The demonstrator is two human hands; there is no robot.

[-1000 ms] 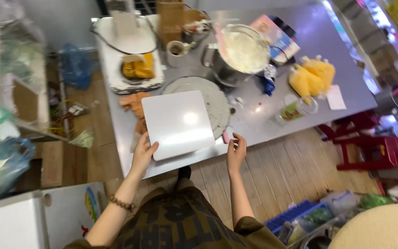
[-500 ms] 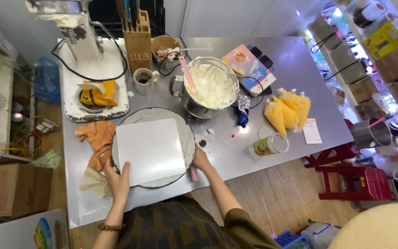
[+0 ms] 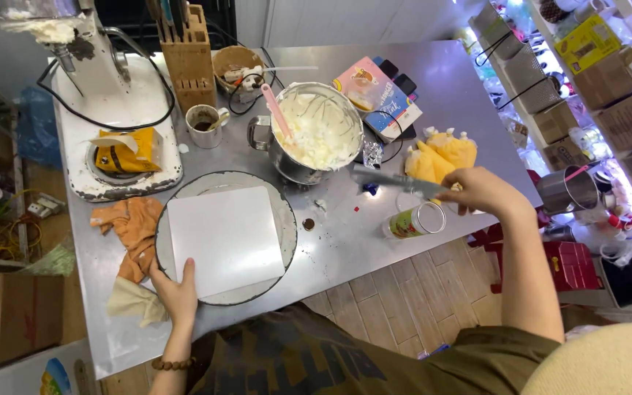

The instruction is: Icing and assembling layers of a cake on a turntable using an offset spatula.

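Observation:
A white square board (image 3: 226, 240) lies on a round grey turntable (image 3: 287, 212) at the steel table's near edge. My left hand (image 3: 175, 290) rests on the board's near left corner and the turntable's rim. My right hand (image 3: 479, 191) is out to the right, gripping the handle of a long metal spatula (image 3: 393, 181) whose blade points left toward a steel mixing bowl (image 3: 316, 135) full of white cream. A pink spatula (image 3: 276, 110) stands in that bowl.
A stand mixer base (image 3: 111, 124) holding a yellow bag, a wooden knife block (image 3: 188, 58), a mug (image 3: 202, 121), yellow filled piping bags (image 3: 440, 153), a cup (image 3: 415, 219) and orange cloths (image 3: 133, 230) crowd the table. Red stools (image 3: 572, 263) stand to the right.
The view has shifted. My right hand left the board, reached right and took up the metal spatula. The board now sits on the turntable with my left hand at its corner.

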